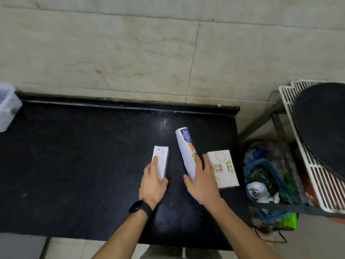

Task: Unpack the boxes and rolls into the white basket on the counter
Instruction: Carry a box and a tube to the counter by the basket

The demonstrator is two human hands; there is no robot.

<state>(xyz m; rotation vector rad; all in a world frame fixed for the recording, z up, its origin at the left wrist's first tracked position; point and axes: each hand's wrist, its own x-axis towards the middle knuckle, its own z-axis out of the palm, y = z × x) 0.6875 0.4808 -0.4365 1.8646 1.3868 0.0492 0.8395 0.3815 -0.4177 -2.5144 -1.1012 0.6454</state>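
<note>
A narrow white box (162, 157) lies on the black counter (74, 165), and my left hand (152, 184) grips its near end, thumb on the right side. A white roll (186, 150) with blue and orange print lies to its right. My right hand (202, 180) lies over the roll's near end with fingers spread and fairly straight, reaching between the roll and a cream box (224, 167) with gold print. The white basket (6, 107) shows only partly at the far left edge.
The counter ends at the right, just beyond the cream box. Past that edge, lower down, sits a blue crate (268, 184) full of rubbish and bags. A white wire rack (308, 156) holding a round black pan (323, 124) stands at the far right. A tiled wall rises behind.
</note>
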